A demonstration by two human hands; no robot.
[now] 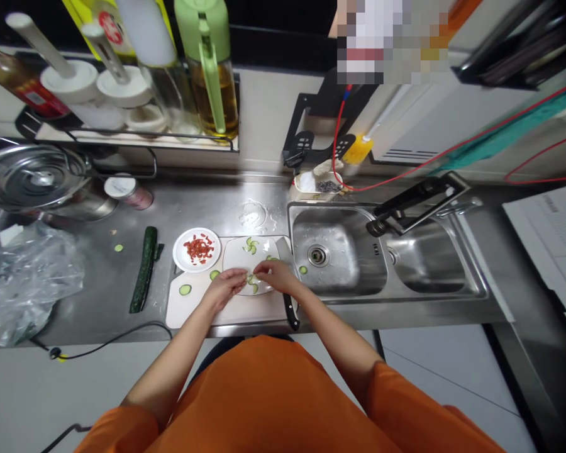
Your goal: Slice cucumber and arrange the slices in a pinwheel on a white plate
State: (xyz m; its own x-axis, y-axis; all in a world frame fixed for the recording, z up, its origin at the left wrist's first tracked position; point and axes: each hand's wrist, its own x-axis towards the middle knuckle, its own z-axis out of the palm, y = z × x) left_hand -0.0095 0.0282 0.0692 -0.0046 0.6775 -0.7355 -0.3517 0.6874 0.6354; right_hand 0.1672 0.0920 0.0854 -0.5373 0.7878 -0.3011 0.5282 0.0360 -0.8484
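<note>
Just below the centre of the frame, the bare left hand (227, 286) and bare right hand (276, 275) hold their bent fingertips near each other over a white, rounded-square plate (233, 257), and I cannot tell whether either grips anything. Curved green-and-pale cucumber pieces (250, 245) lie in small clusters on that plate, which sits on a pale rectangular cutting board (183, 311) with a black-handled knife (290, 311) at its right end. Left of centre are a round white dish (178, 257) of small red berries (199, 249) and, farther left, a long dark-green cucumber (144, 270).
</note>
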